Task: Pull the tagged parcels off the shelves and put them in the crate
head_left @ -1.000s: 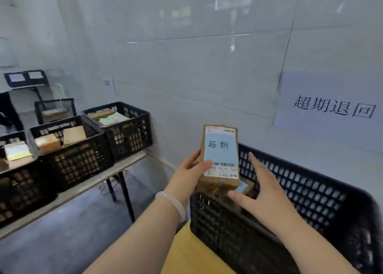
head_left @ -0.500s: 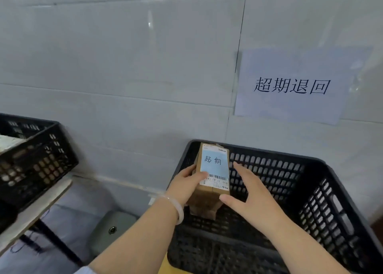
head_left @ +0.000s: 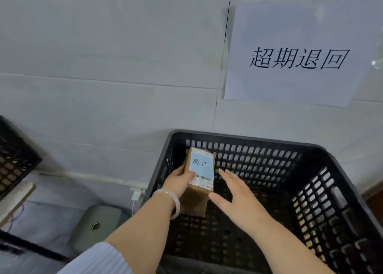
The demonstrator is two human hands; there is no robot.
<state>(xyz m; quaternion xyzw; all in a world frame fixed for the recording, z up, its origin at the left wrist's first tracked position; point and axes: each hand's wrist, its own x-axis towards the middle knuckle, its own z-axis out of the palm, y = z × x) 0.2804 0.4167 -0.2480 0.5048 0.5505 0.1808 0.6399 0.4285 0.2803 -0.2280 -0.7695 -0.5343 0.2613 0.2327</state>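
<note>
The parcel [head_left: 199, 199], a brown cardboard box standing on end, is inside the black crate [head_left: 310, 149], close to its left wall and near the back corner. Whether its lower end rests on the crate's floor or hangs just above it cannot be told. Its upper face carries a pale blue tag [head_left: 202, 162] with two handwritten characters, and below that a white shipping label with a barcode.

The left hand [head_left: 180, 183] grips the parcel from its left side, the fingers curled round the edge and the thumb laid across the face at the bottom corner of the tag. A pale bracelet [head_left: 173, 203] sits on that wrist, and a ribbed light blue sleeve [head_left: 99, 259] shows at the lower edge.

The right hand [head_left: 234, 193] is spread wide with straight fingers and holds nothing. It is just beside the parcel's right edge, with the thumb tip near the lower right corner; whether it touches the cardboard cannot be told.

A paper sign [head_left: 294, 56] with four printed characters hangs on the tiled wall above the crate. A second black crate [head_left: 14, 159] shows at the left edge.
</note>
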